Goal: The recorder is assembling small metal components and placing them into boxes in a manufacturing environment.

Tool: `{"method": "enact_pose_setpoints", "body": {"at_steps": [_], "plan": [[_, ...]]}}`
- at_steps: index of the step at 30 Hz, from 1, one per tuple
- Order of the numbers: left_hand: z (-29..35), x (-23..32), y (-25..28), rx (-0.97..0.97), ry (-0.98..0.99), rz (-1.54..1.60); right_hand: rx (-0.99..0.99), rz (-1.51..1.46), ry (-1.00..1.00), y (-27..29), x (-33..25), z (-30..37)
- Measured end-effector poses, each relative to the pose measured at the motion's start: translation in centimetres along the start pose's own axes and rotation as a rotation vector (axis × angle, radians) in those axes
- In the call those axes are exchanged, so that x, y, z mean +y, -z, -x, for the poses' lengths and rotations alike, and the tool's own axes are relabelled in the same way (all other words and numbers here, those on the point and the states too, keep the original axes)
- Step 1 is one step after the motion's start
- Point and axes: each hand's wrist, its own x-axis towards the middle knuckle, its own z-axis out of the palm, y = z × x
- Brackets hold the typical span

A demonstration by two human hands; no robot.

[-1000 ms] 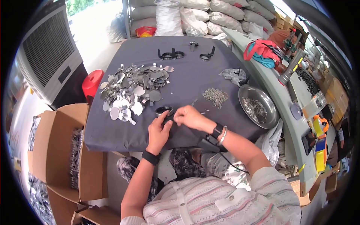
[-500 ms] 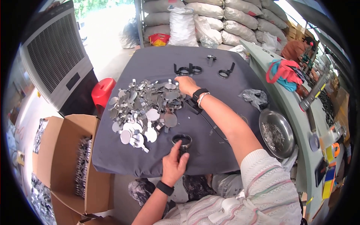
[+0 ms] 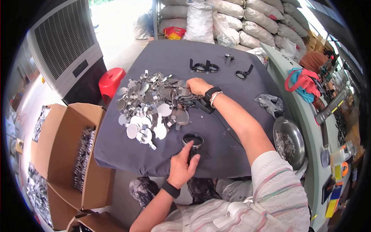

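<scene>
Right hand (image 3: 199,87) at right edge of disc pile (image 3: 164,110), fingers curled down, can't tell if gripping a disc. Left hand (image 3: 183,166) in front of pile, thumb and index part-spread, index touching black ring (image 3: 198,145). Steel bowl (image 3: 297,145) right of pile, metal pins (image 3: 285,146) inside; cardboard box (image 3: 94,170) left of pile, metal parts (image 3: 84,160) inside. Table (image 3: 232,158) gives open room right-front of pile, near edge beyond ring.
</scene>
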Motion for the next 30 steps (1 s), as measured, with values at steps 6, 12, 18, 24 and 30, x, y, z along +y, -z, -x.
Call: {"method": "enact_pose_setpoints", "body": {"at_steps": [6, 12, 18, 24, 30], "plan": [[0.0, 0.0, -0.4, 0.04, -0.01, 0.005, 0.019, -0.593, -0.182, 1.8, 0.9, 5.5], [0.6, -0.4, -0.5, 0.078, -0.021, -0.007, -0.006, -0.852, -0.18, 4.1, -2.8, 11.1], [0.5, -0.9, -0.4, 0.066, -0.021, -0.025, -0.008, -0.937, -0.096, 4.2, -4.8, 14.4], [0.2, -1.2, -1.1, 0.1, -0.1, 0.046, 0.192, -0.472, -0.045, 3.5, -3.0, 16.3], [0.2, -0.6, -0.7, 0.016, 0.034, 0.107, 0.223, -0.023, 0.229, -0.9, -5.3, 17.9]]}}
